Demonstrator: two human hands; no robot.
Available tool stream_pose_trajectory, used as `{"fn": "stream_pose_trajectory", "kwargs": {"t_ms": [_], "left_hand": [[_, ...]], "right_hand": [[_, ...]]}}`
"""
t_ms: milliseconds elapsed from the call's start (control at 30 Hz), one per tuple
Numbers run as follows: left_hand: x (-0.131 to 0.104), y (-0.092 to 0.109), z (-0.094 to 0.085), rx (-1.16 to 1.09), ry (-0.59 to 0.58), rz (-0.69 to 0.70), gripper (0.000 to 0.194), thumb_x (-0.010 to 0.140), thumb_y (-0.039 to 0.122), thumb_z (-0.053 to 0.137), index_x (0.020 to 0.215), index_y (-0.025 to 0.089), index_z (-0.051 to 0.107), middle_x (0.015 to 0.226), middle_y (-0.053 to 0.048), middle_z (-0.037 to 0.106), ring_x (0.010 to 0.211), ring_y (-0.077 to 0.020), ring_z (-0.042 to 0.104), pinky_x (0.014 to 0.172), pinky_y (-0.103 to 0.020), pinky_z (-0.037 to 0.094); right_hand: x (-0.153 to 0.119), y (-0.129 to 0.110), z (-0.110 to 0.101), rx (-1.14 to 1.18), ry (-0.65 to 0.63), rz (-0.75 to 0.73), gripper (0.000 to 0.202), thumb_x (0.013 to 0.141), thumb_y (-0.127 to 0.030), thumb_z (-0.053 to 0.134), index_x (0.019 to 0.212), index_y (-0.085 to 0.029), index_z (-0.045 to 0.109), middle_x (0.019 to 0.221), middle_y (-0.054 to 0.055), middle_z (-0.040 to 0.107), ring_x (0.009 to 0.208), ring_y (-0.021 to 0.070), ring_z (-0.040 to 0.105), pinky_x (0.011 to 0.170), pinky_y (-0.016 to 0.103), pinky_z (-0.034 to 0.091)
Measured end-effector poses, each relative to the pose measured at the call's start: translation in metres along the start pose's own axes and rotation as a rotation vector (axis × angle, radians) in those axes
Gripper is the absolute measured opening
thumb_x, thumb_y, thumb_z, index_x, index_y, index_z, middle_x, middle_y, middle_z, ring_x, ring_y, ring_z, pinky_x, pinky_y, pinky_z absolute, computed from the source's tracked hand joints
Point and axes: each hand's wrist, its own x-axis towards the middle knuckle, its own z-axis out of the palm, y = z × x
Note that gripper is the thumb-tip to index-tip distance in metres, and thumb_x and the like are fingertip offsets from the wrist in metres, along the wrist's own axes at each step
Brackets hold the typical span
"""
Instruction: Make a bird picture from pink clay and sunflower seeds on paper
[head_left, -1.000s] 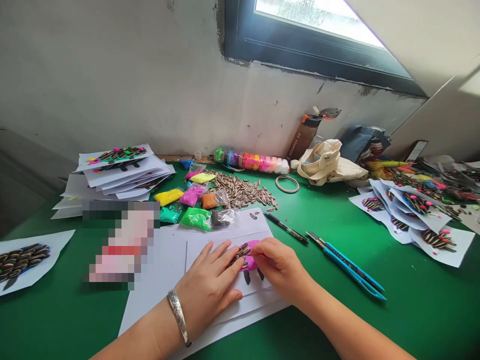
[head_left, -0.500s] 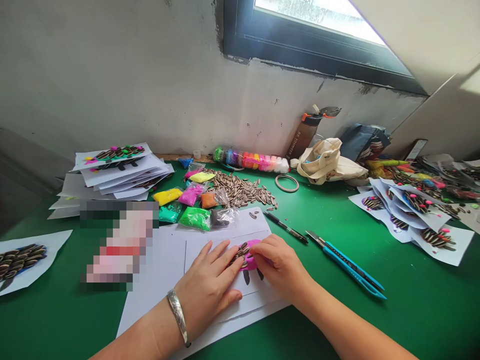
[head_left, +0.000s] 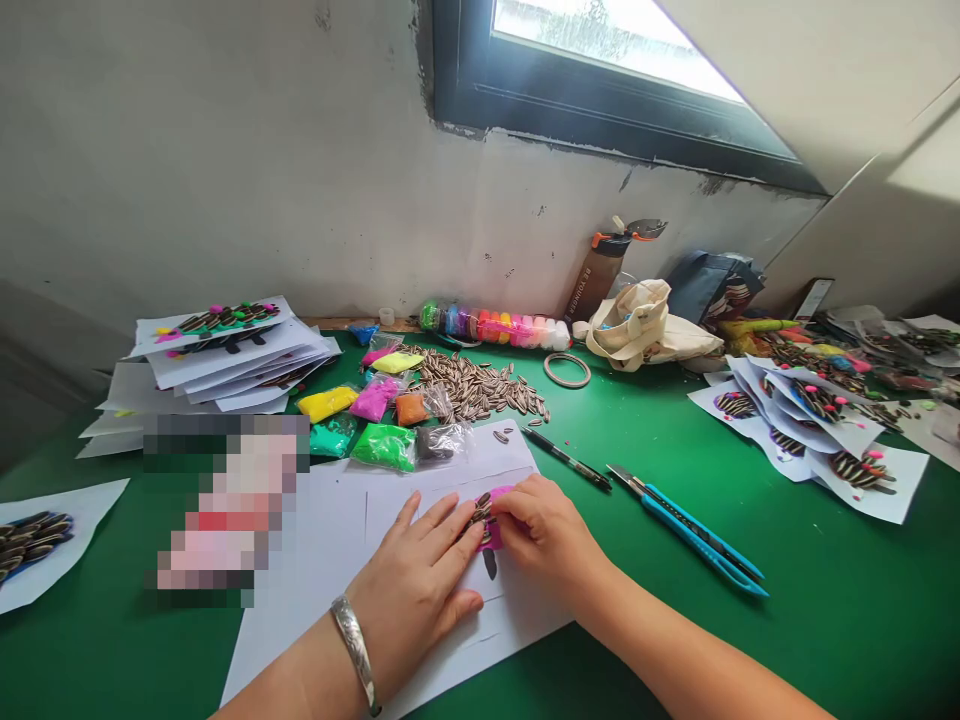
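My left hand [head_left: 416, 570], with a silver bangle at the wrist, lies flat on white paper [head_left: 300, 570], fingers spread. Its fingertips touch striped sunflower seeds [head_left: 480, 510] set on a flat patch of pink clay [head_left: 492, 540]. A dark leg-like shape [head_left: 490, 564] pokes out below the patch. My right hand [head_left: 551, 535] is closed in a pinch over the patch's right side, covering much of it. Whatever sits between its fingertips is hidden. Two loose seeds [head_left: 502, 435] rest near the paper's top edge.
Beyond the paper lie clay packets [head_left: 384, 447] and a seed heap [head_left: 480, 385]. A pen [head_left: 568, 458] and a blue utility knife [head_left: 694, 530] lie to the right. Seed-decorated papers are stacked left [head_left: 217, 365] and right [head_left: 817, 420]. A tape ring [head_left: 567, 370] lies before a cloth bag [head_left: 637, 325].
My right hand has shifted slightly left over the pink patch and covers more of it, including the second dark leg. The left hand stays on the paper. The camera view has shifted a little.
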Motion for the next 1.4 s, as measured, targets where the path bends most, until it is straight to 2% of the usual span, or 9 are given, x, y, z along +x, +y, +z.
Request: {"fn": "stream_pose_trajectory", "kwargs": {"t_ms": [267,433,600,767,1033,1200,1300,1400], "left_hand": [[0.000,0.000,0.002,-0.025,-0.015,-0.013,0.047,0.085,0.021,0.057,0.131,0.018,0.051,0.137,-0.013,0.052,0.127,-0.0314,0.046,0.105,-0.060,0.033],[0.000,0.000,0.002,-0.042,-0.008,-0.026,0.049,0.085,0.023,0.058,0.133,0.019,0.049,0.137,-0.013,0.053,0.127,-0.0318,0.046,0.105,-0.061,0.033],[0.000,0.001,0.002,-0.044,-0.031,-0.035,0.051,0.083,0.022,0.061,0.133,0.019,0.048,0.137,-0.013,0.052,0.128,-0.0320,0.045,0.105,-0.062,0.032],[-0.001,0.001,0.003,-0.047,-0.026,-0.035,0.051,0.084,0.023,0.060,0.133,0.019,0.048,0.137,-0.013,0.052,0.128,-0.0315,0.045,0.106,-0.060,0.032],[-0.001,0.001,0.003,-0.046,-0.019,-0.027,0.050,0.085,0.022,0.059,0.133,0.018,0.049,0.136,-0.014,0.053,0.127,-0.0315,0.046,0.106,-0.061,0.031],[-0.002,0.000,0.005,-0.042,-0.010,-0.017,0.053,0.083,0.022,0.061,0.134,0.018,0.048,0.138,-0.013,0.051,0.127,-0.0322,0.046,0.105,-0.060,0.033],[-0.002,-0.001,0.007,-0.044,-0.002,-0.030,0.057,0.083,0.021,0.061,0.138,0.021,0.044,0.141,-0.013,0.048,0.129,-0.0319,0.044,0.106,-0.058,0.033],[-0.004,-0.001,0.007,-0.031,0.001,-0.044,0.061,0.082,0.021,0.061,0.140,0.024,0.042,0.145,-0.011,0.044,0.131,-0.0329,0.041,0.106,-0.058,0.034]], "right_hand": [[0.000,-0.002,0.003,-0.024,-0.007,-0.018,0.014,0.081,-0.009,0.059,0.078,-0.020,0.068,0.070,0.001,0.062,0.070,0.0151,0.051,0.067,0.026,0.035],[-0.007,0.002,-0.004,-0.045,0.085,-0.037,0.015,0.085,-0.014,0.056,0.091,-0.021,0.067,0.079,0.003,0.063,0.076,0.0171,0.051,0.071,0.029,0.035],[-0.011,0.004,-0.007,-0.119,0.053,-0.031,0.018,0.088,-0.016,0.053,0.074,-0.019,0.064,0.072,0.003,0.058,0.071,0.0164,0.048,0.069,0.030,0.032],[-0.010,0.003,-0.004,-0.196,0.010,-0.062,0.016,0.089,-0.015,0.055,0.075,-0.019,0.063,0.073,0.003,0.059,0.075,0.0171,0.047,0.069,0.031,0.030],[-0.010,0.001,-0.004,-0.188,0.010,-0.067,0.020,0.088,-0.015,0.055,0.071,-0.019,0.063,0.071,0.003,0.059,0.073,0.0160,0.047,0.068,0.030,0.030],[0.006,0.014,-0.021,-0.135,0.065,-0.016,0.016,0.088,-0.016,0.055,0.079,-0.021,0.068,0.075,0.003,0.062,0.075,0.0162,0.051,0.071,0.029,0.034],[0.027,0.022,-0.031,-0.209,0.085,0.014,0.018,0.088,-0.016,0.054,0.081,-0.022,0.070,0.078,0.003,0.064,0.077,0.0161,0.053,0.070,0.028,0.034],[0.051,0.026,-0.031,-0.347,0.076,0.009,0.020,0.088,-0.015,0.053,0.082,-0.023,0.070,0.079,0.004,0.065,0.081,0.0172,0.054,0.069,0.028,0.033]]}}
